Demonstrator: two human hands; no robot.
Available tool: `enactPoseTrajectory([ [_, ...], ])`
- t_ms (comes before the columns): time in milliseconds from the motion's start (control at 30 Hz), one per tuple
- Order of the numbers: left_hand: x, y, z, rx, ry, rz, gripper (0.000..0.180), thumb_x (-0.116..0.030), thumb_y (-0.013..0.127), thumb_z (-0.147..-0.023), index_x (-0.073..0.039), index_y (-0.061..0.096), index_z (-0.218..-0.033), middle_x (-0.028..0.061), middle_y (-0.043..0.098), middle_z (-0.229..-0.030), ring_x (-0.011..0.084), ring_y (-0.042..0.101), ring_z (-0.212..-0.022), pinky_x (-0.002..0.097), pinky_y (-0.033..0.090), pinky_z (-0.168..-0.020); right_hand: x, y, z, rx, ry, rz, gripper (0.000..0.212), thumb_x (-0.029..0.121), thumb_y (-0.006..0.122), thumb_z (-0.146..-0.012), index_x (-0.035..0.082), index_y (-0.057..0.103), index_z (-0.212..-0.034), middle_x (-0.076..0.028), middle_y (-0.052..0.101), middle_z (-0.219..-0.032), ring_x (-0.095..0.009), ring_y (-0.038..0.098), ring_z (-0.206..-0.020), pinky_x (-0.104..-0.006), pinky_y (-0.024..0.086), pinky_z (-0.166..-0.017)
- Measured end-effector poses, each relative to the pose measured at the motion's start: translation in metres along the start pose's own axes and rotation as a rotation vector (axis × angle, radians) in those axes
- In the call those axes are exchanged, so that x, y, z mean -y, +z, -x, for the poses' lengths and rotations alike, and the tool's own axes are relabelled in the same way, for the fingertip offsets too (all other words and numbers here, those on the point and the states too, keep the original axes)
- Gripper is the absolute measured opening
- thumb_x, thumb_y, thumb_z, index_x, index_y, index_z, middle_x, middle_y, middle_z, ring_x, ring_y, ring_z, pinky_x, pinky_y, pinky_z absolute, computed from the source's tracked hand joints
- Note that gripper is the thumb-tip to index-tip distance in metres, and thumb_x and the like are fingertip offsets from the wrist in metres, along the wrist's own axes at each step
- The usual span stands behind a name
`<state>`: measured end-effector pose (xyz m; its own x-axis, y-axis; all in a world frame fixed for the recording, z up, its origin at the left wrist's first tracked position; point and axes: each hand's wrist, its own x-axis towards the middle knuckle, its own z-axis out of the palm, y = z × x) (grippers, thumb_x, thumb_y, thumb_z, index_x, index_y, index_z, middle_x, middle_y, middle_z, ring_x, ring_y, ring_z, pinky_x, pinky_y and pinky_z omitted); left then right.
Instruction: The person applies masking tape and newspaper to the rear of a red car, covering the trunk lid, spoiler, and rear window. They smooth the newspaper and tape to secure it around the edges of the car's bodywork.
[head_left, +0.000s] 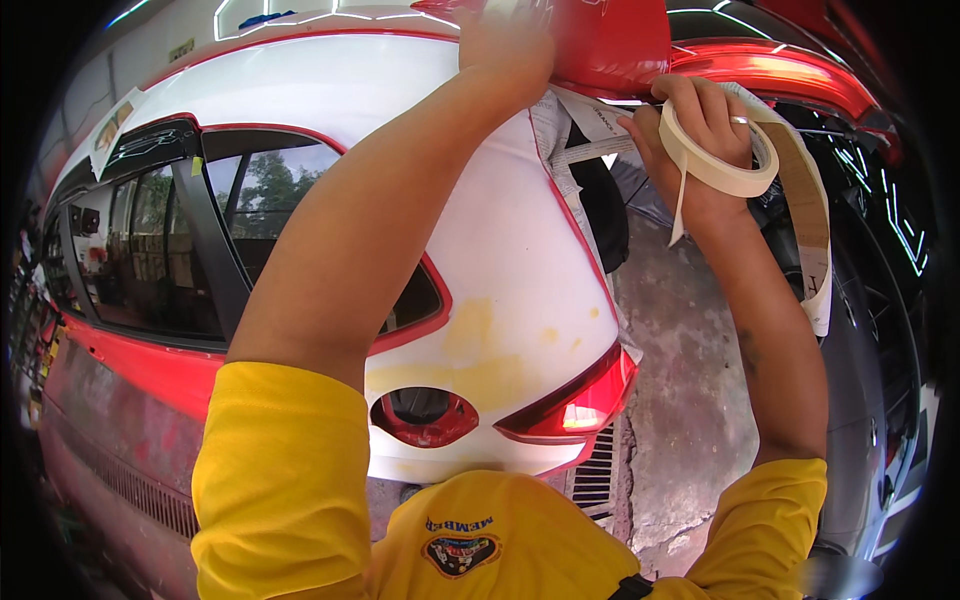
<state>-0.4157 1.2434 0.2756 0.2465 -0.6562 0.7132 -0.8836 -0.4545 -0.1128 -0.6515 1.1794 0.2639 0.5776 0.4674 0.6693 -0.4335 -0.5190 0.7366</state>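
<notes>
My left hand (507, 45) reaches to the upper edge, at a glossy red panel (615, 45) of the raised tailgate. Its fingers are smeared and partly hidden, so their hold cannot be made out. My right hand (697, 130) is closed, with a roll of masking tape (720, 172) at its fingers and wrist. A loose tape end hangs from the roll. Printed masking paper (600, 122) lies along the car opening beside my right thumb, and a long paper strip (808, 215) hangs beyond that hand.
A car body in white with red edges (500, 230) fills the middle and left, with yellowish patches, a red tail light (585, 402) and a round fuel-filler opening (425, 415). Another dark car (865, 370) stands at right. A floor grate (595, 472) lies below.
</notes>
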Motion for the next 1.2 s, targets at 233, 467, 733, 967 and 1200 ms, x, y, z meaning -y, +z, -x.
enactPoseTrajectory([
  [233, -0.005, 0.011, 0.004, -0.046, -0.018, -0.101, 0.022, -0.013, 0.072, -0.094, -0.015, 0.085, -0.112, 0.0069, 0.082, -0.112, 0.032, 0.071, -0.124, 0.0764, 0.032, -0.114, 0.01, -0.008, -0.006, -0.017, -0.093, -0.006, 0.022, 0.024, 0.089, -0.075, 0.01, 0.074, -0.082, -0.003, 0.07, -0.111, -0.025, 0.068, -0.106, -0.0448, 0.052, -0.092],
  [467, -0.007, 0.009, 0.007, -0.129, -0.049, -0.09, 0.023, -0.013, 0.073, -0.093, -0.016, 0.084, -0.114, 0.0062, 0.081, -0.118, 0.0312, 0.073, -0.123, 0.0773, 0.032, -0.115, -0.003, -0.004, -0.01, -0.025, -0.049, 0.003, 0.021, 0.025, 0.089, -0.08, 0.011, 0.074, -0.084, -0.003, 0.069, -0.112, -0.026, 0.067, -0.107, -0.0449, 0.052, -0.089],
  [733, -0.001, 0.011, -0.001, -0.097, -0.051, -0.061, 0.023, -0.014, 0.079, -0.09, -0.015, 0.084, -0.113, 0.0081, 0.081, -0.114, 0.0294, 0.077, -0.113, 0.0822, 0.027, -0.118, -0.011, 0.001, -0.012, -0.005, 0.002, 0.016, 0.024, 0.027, 0.089, -0.076, 0.011, 0.072, -0.081, -0.004, 0.065, -0.11, -0.025, 0.063, -0.106, -0.0446, 0.049, -0.09],
  [967, 0.004, 0.017, -0.007, -0.057, -0.037, 0.026, 0.023, -0.012, 0.078, -0.089, -0.014, 0.084, -0.111, 0.01, 0.081, -0.114, 0.0331, 0.078, -0.11, 0.0853, 0.021, -0.121, -0.014, 0.004, -0.01, 0.048, 0.038, 0.025, 0.022, 0.027, 0.087, -0.079, 0.011, 0.073, -0.084, -0.006, 0.065, -0.113, -0.027, 0.063, -0.109, -0.0455, 0.049, -0.091],
  [1200, 0.003, 0.021, -0.009, -0.197, -0.119, 0.03, 0.057, -0.017, 0.085, -0.085, -0.018, 0.069, -0.14, 0.013, 0.075, -0.128, 0.0365, 0.071, -0.128, 0.0833, 0.027, -0.12, -0.01, 0.009, -0.013, 0.022, 0.092, 0.015, 0.024, 0.029, 0.09, -0.076, 0.011, 0.076, -0.085, -0.006, 0.065, -0.113, -0.028, 0.063, -0.109, -0.0463, 0.051, -0.089],
])
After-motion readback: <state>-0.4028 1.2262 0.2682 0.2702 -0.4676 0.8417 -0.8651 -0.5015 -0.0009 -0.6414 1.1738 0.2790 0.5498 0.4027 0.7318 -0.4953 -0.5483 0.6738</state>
